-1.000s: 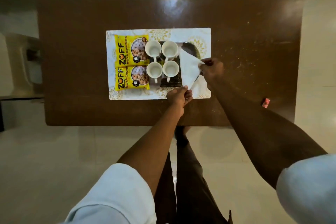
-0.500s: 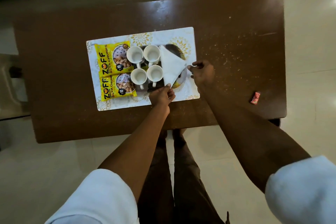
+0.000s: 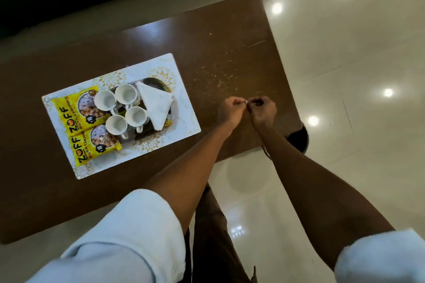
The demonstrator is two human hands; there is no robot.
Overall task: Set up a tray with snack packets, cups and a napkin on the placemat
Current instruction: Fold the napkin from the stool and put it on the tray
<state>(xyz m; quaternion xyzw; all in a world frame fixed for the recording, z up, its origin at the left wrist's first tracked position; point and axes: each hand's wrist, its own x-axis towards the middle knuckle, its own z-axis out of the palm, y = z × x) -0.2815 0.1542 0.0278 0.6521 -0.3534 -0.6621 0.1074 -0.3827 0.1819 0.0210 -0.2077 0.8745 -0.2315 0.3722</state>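
A white placemat (image 3: 184, 122) with gold flowers lies on the brown table (image 3: 218, 53). On it stands a dark tray (image 3: 143, 135) with several white cups (image 3: 125, 94) and a folded white napkin (image 3: 156, 103). Two yellow snack packets (image 3: 73, 112) lie at the tray's left end. My left hand (image 3: 230, 110) and my right hand (image 3: 263, 110) meet over the bare table to the right of the placemat. Both have closed fingers that pinch a tiny pale item (image 3: 246, 101) between them; I cannot tell what it is.
A dark round stool (image 3: 299, 140) shows beyond the table's right near corner. Pale crumbs or scratches (image 3: 220, 73) speckle the wood right of the placemat. Glossy white floor surrounds the table. My legs stand at the near edge.
Both hands let go of the napkin, which now lies on the tray, and moved right onto the bare table. The small red packet seen there earlier no longer shows. The view has swung right.
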